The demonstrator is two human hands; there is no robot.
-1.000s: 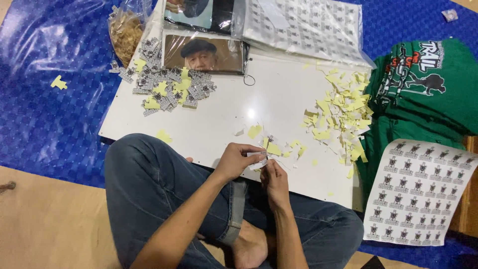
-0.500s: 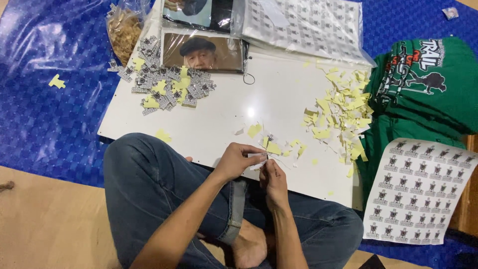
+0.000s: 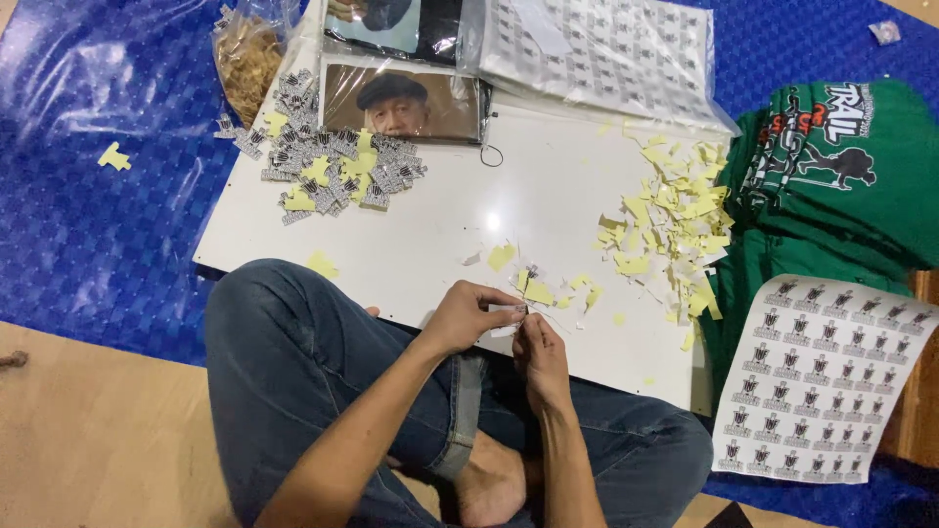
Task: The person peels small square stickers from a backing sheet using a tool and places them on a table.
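I sit cross-legged in blue jeans at the near edge of a white board (image 3: 440,230). My left hand (image 3: 468,315) pinches a small white sticker piece (image 3: 508,311) over the board's front edge. My right hand (image 3: 538,352) touches the same piece from below with its fingertips. Just beyond my hands lie a few yellow backing scraps (image 3: 536,291). A heap of small grey printed stickers (image 3: 333,166) mixed with yellow bits sits at the board's far left.
A large spread of yellow scraps (image 3: 675,220) covers the board's right side. A sticker sheet (image 3: 827,376) lies at right beside folded green shirts (image 3: 841,176). Another sticker sheet in plastic (image 3: 606,54), a portrait photo (image 3: 401,100) and a clear bag (image 3: 249,59) lie beyond, on a blue mat (image 3: 98,205).
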